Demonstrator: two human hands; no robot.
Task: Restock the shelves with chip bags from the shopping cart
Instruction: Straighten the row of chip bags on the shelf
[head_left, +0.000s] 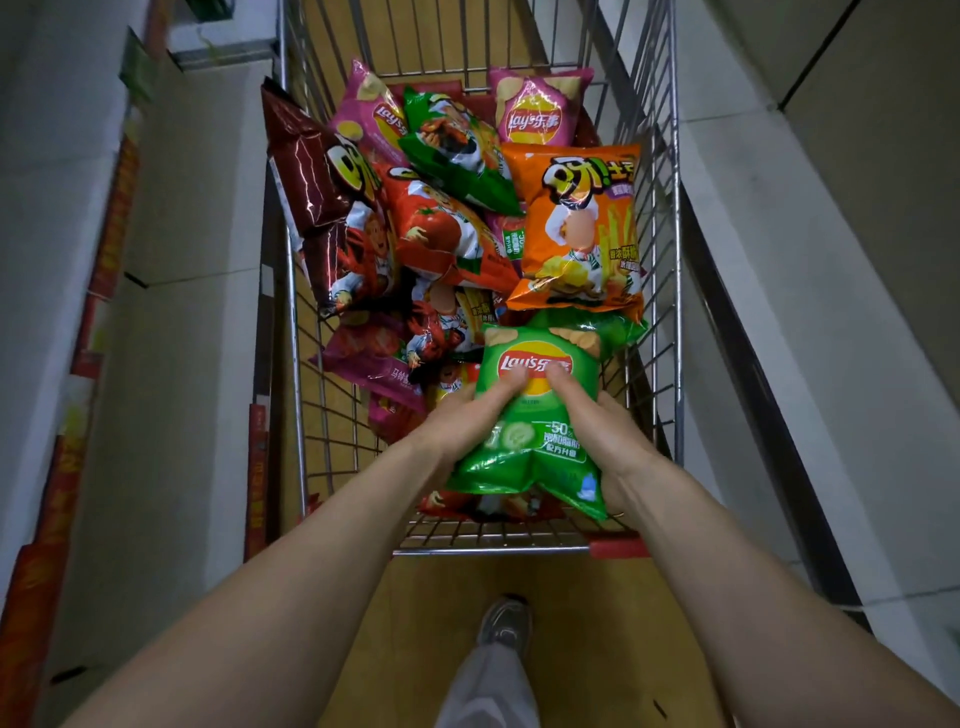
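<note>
A wire shopping cart (670, 260) stands in front of me, filled with several chip bags. Both my hands hold a green Lay's bag (540, 447) at the near end of the cart. My left hand (457, 421) grips its left side with the thumb across the front. My right hand (597, 431) grips its right side, thumb also on the front. Further in lie an orange bag (582, 228), a red tomato bag (441, 234), a dark red bag (317, 192), a green bag (457, 150) and pink Lay's bags (535, 109).
Grey shelf tops run along the left (171, 312) and right (779, 312) of the narrow aisle, with red price strips (109, 249) on the left edge. My shoe (504, 623) stands on the yellow floor behind the cart's red handle (618, 548).
</note>
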